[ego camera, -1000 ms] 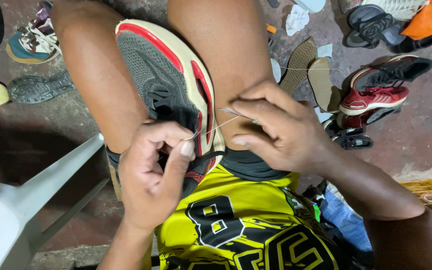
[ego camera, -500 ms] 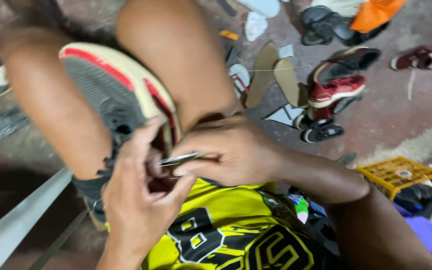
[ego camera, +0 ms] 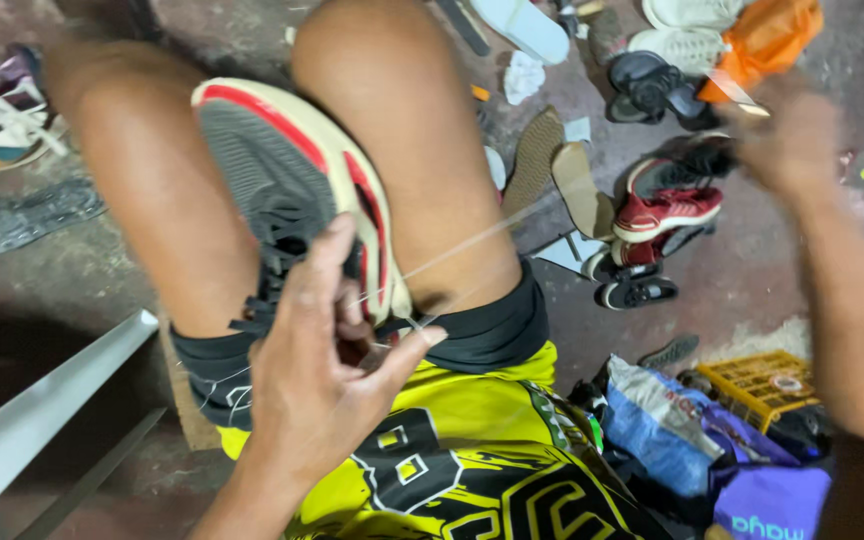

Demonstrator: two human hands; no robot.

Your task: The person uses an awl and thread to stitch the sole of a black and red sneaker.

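- Shoe (ego camera: 292, 190): a sneaker, wedged sole-up between my two knees, grey tread with cream and red edging facing the camera. I judge it light, the sole rubbery and stiff enough to brace against, the upper soft; best held by clamping at the heel end or along the sole rim.
- Thread (ego camera: 472, 240): a thin pale strand running taut from the shoe's edge out toward the upper right. I judge it slippery and easy to snap or lose; grip it well back, wrapped or pinched.
- Left hand (ego camera: 327, 370): resting against the shoe's heel end, fingers (ego camera: 337, 300) loosely curled around the stitch point, thumb out; it seems to pin the thread there, though I cannot tell the exact pinch.
- Right hand (ego camera: 787, 140): blurred, drawn well away to the upper right, fingers closed, apparently on the far end of the thread.
- Yellow jersey (ego camera: 452, 450) with black print just below the shoe.
- Floor (ego camera: 742, 290): red sneaker (ego camera: 667, 210), two loose insoles (ego camera: 552, 175), orange bag (ego camera: 767, 40) top right.
- Yellow plastic crate (ego camera: 757, 385) at right; blue and purple bags (ego camera: 692, 450) beside it, the purple one carrying pale lettering.
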